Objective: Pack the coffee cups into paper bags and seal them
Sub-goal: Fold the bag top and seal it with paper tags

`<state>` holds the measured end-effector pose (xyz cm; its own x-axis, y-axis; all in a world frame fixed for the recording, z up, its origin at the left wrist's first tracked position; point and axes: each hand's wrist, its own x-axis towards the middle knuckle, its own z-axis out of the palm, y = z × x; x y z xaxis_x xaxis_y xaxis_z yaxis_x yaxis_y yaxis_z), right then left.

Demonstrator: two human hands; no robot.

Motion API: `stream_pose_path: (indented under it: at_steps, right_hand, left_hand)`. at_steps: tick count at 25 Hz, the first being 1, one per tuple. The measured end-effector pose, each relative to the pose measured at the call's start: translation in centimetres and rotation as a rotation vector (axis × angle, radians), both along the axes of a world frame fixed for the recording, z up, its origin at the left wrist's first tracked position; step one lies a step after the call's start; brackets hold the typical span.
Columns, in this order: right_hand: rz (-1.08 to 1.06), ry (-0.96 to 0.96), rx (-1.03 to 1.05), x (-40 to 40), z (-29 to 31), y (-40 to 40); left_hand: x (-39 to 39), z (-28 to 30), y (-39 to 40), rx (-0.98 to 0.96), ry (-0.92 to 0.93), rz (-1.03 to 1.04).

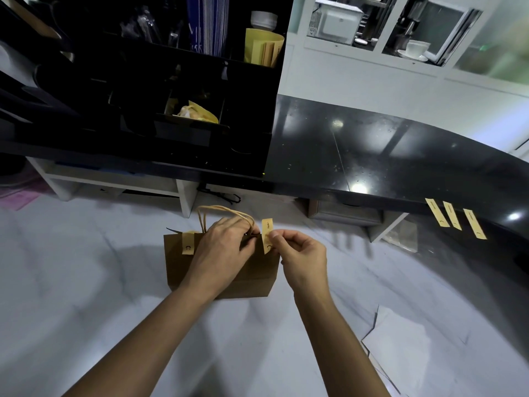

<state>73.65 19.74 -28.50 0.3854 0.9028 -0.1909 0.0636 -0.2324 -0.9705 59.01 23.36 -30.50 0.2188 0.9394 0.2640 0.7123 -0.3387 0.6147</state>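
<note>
A brown paper bag (pixel 252 275) with twine handles (pixel 211 213) stands on the white counter (pixel 86 282) in front of me. One tan sticker strip (pixel 188 243) is folded over its top edge at the left. My left hand (pixel 226 247) grips the bag's top edge near the handles and pinches it together. My right hand (pixel 300 256) pinches a second tan sticker strip (pixel 267 234) and holds it upright against the bag's top right corner. No coffee cup shows; the bag's inside is hidden.
Three more sticker strips (pixel 455 217) hang from the edge of the raised black counter (pixel 372 156) at the right. A black organiser (pixel 171 96) with sleeves and bags stands behind the bag. A white sheet (pixel 398 339) lies at the lower right.
</note>
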Motion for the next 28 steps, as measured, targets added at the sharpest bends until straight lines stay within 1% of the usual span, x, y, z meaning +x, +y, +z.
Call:
stream_pose_path:
  at_steps: [13, 17, 23, 28]
  right_hand:
    - [-0.072, -0.184, -0.027, -0.6, -0.9, 0.4]
    - [-0.08, -0.185, -0.012, -0.6, -1.1, 0.3]
    - [-0.087, -0.186, -0.009, -0.5, -1.4, 0.3]
    - [-0.08, -0.235, -0.022, -0.5, -1.7, 0.4]
  left_hand:
    - [-0.2, 0.9, -0.3, -0.047, -0.005, -0.04]
    - [-0.3, 1.4, -0.1, -0.027, 0.023, -0.073]
    - [0.2, 2.3, 1.1, -0.143, 0.166, -0.144]
    - [0.2, 2.4, 1.8, -0.198, 0.203, -0.18]
